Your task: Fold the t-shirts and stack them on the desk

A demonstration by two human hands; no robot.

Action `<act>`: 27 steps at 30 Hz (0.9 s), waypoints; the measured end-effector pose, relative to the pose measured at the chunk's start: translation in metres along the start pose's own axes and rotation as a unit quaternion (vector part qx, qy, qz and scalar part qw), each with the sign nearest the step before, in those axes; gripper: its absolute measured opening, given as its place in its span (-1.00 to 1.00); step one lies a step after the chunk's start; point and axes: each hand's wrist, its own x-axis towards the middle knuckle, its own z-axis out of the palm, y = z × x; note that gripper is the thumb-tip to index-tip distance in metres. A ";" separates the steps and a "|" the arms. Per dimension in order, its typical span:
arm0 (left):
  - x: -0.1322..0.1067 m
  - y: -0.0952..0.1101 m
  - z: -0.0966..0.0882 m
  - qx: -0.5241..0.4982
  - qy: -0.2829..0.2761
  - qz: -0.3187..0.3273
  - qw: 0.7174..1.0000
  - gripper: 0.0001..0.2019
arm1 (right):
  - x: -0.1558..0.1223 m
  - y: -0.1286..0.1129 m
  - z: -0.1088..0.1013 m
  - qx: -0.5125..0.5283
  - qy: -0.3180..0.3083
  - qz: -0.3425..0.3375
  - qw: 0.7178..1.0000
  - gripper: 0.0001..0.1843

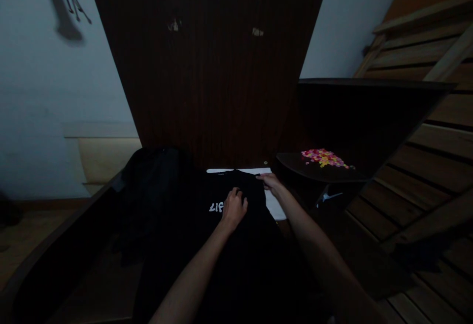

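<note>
A black T-shirt [207, 245] with white lettering lies spread flat in front of me over a white board [275, 205]. My left hand [233, 206] rests palm down on the shirt's chest, fingers loosely curled, just right of the lettering. My right hand [270, 181] pinches the shirt's far right shoulder edge near the collar. The room is very dark and finger detail is faint.
A heap of dark clothes [148, 191] lies to the left. A dark round tray [314, 168] with small pink and yellow pieces [323, 158] stands at the right. Behind is a dark wooden door [210, 67]; wooden slats [424, 117] run along the right.
</note>
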 end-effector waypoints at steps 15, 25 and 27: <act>0.024 -0.021 -0.007 -0.161 -0.010 -0.111 0.981 -0.74 | 0.016 -0.006 -0.014 -0.028 -0.146 -0.079 0.986 -0.85; 0.031 -0.023 -0.003 -0.236 -0.049 -0.047 0.969 -0.84 | 0.027 -0.007 -0.015 -0.093 -0.164 -0.063 0.980 -0.76; 0.030 -0.021 -0.002 -0.255 -0.029 -0.052 0.965 -0.82 | 0.028 -0.008 -0.017 -0.101 -0.170 -0.064 0.978 -0.80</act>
